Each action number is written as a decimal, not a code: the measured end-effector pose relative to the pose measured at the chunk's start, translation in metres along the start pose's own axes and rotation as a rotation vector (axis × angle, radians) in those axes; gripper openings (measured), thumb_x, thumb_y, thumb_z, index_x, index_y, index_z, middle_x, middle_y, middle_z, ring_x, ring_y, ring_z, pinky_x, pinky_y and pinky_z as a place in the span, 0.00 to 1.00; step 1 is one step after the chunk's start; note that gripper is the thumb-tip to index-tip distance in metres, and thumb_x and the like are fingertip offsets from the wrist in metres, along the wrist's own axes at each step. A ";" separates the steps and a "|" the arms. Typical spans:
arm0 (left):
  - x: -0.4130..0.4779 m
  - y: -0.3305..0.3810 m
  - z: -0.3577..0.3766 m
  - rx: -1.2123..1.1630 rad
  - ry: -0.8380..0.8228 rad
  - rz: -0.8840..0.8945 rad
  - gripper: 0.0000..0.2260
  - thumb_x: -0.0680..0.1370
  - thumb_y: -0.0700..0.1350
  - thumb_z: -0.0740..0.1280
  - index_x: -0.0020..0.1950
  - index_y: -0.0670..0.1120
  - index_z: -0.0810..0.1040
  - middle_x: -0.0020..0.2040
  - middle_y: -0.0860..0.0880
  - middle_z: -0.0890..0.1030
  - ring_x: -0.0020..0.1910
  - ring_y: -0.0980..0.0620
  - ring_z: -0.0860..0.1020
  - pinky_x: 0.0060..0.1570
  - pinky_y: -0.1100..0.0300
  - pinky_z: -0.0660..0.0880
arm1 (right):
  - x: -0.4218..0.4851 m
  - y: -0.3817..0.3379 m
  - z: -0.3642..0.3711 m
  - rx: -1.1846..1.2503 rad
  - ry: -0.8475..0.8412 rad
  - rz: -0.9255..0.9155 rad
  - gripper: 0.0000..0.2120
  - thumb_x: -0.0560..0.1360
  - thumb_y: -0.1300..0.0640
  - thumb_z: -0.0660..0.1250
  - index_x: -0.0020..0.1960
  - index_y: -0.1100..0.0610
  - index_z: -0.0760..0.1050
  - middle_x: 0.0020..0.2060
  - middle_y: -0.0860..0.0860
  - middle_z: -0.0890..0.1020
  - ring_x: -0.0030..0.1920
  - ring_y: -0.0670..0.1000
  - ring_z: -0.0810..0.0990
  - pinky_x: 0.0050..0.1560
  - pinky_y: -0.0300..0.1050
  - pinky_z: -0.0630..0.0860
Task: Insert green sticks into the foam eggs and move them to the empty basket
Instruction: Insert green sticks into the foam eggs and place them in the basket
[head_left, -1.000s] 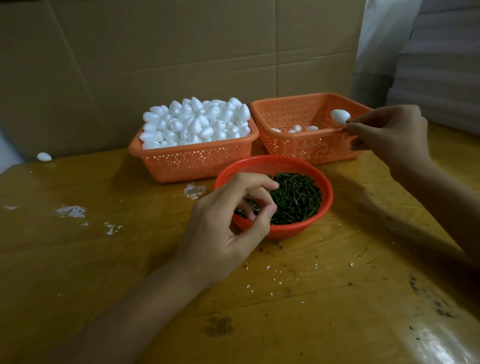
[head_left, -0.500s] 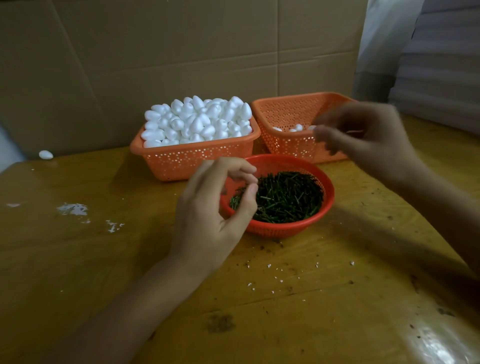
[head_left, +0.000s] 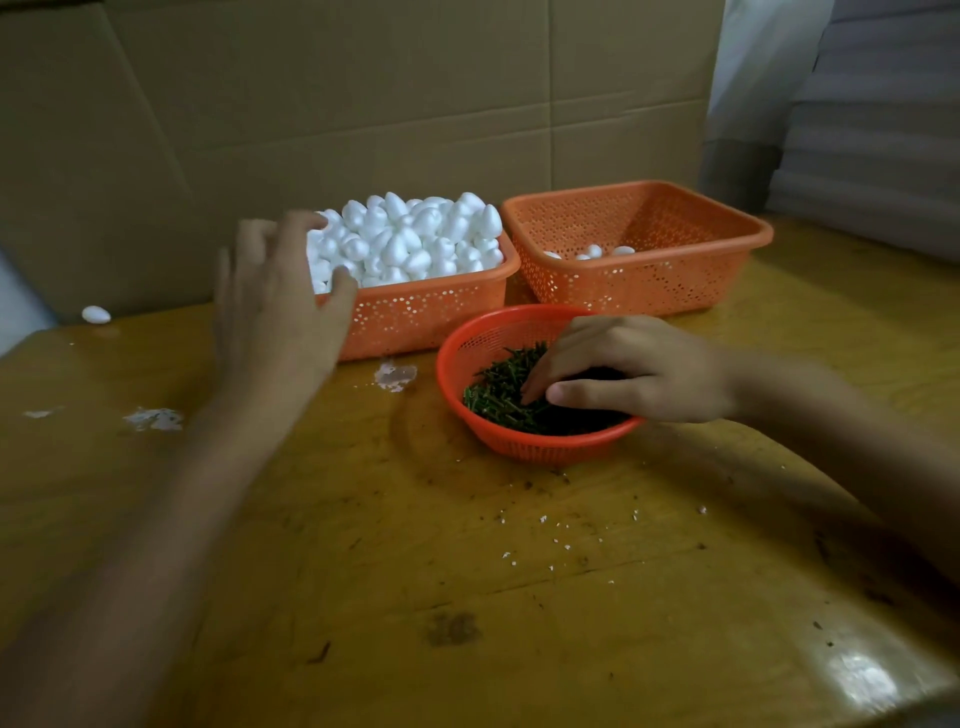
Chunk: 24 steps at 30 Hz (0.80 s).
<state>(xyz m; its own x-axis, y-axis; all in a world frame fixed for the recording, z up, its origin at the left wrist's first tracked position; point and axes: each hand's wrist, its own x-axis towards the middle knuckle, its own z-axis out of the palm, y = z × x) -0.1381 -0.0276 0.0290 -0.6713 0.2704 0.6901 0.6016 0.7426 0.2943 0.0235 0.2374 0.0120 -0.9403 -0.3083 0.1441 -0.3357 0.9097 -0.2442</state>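
Note:
An orange basket (head_left: 431, 312) at the back holds a heap of white foam eggs (head_left: 415, 239). My left hand (head_left: 280, 301) hovers at its left end, fingers spread over the eggs, blurred and holding nothing I can see. Right of it, a second orange basket (head_left: 649, 280) has a few eggs (head_left: 592, 252) on its floor. In front sits a round red bowl (head_left: 519, 441) of short green sticks (head_left: 498, 384). My right hand (head_left: 623, 369) reaches into the bowl, its fingertips down on the sticks and the thumb stretched out beside them.
One stray foam egg (head_left: 96, 314) lies at the far left by the cardboard wall (head_left: 363, 104). White scuffs (head_left: 153, 418) and small crumbs (head_left: 561, 540) mark the yellow wooden table (head_left: 467, 597). Stacked white sheets (head_left: 872, 130) stand at the back right.
My right hand let the stuck egg go at the right basket and dropped into the stick bowl. My left hand left the bowl and moved up-left to the egg pile.

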 end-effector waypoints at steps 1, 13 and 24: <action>0.010 -0.006 0.000 0.032 -0.061 -0.007 0.20 0.83 0.48 0.66 0.75 0.50 0.73 0.69 0.40 0.74 0.65 0.35 0.74 0.63 0.42 0.71 | 0.001 -0.001 0.000 -0.004 -0.004 0.004 0.21 0.83 0.40 0.57 0.64 0.47 0.83 0.60 0.39 0.83 0.64 0.43 0.76 0.66 0.54 0.72; 0.102 -0.005 0.035 0.075 -0.613 0.214 0.18 0.86 0.49 0.64 0.76 0.56 0.75 0.74 0.41 0.75 0.71 0.37 0.73 0.70 0.44 0.70 | 0.000 0.002 -0.001 0.034 -0.005 0.003 0.14 0.84 0.45 0.62 0.63 0.47 0.83 0.59 0.39 0.83 0.65 0.42 0.76 0.68 0.53 0.71; 0.097 0.003 0.069 0.093 -0.403 0.076 0.07 0.81 0.47 0.71 0.50 0.57 0.88 0.63 0.44 0.79 0.66 0.37 0.75 0.60 0.47 0.71 | 0.000 0.001 -0.001 0.086 -0.005 0.016 0.17 0.82 0.41 0.60 0.61 0.45 0.83 0.59 0.38 0.83 0.66 0.44 0.76 0.68 0.55 0.71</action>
<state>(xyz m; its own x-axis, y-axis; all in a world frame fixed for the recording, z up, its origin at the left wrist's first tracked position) -0.2315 0.0428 0.0516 -0.7533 0.5307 0.3885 0.6266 0.7585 0.1789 0.0230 0.2388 0.0127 -0.9458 -0.2955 0.1348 -0.3240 0.8872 -0.3283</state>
